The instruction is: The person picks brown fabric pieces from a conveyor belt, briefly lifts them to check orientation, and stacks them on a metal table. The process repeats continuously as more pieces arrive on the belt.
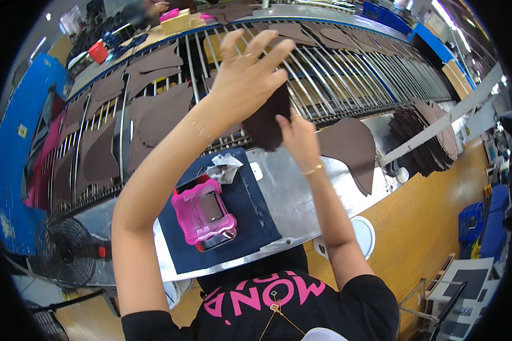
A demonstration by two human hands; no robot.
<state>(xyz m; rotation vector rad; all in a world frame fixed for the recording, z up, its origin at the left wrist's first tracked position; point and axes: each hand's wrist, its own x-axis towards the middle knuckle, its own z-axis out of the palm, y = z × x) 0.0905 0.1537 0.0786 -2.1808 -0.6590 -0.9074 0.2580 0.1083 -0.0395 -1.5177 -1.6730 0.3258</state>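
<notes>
The person's left hand (247,74) is raised over the roller conveyor (347,74) with its fingers spread wide and slightly curled; the heel of the palm and thumb side appear to touch the upper edge of a dark brown leather piece (267,122). Whether that hand actually grips the piece cannot be told from this angle. The right hand (298,139) is just beside it, pinching the piece's lower right edge between thumb and fingers, the other fingers folded in.

The leather piece hangs between the two hands, above the near edge of the conveyor, roughly upright. It is flat, dark, matte and curved along its outline.

Similar brown cut pieces (159,116) lie flat across the rollers. One larger piece (352,150) rests on the metal table (290,193), beside a stack of pieces (426,136). A pink case (203,213) sits on a navy mat (250,210).
</notes>
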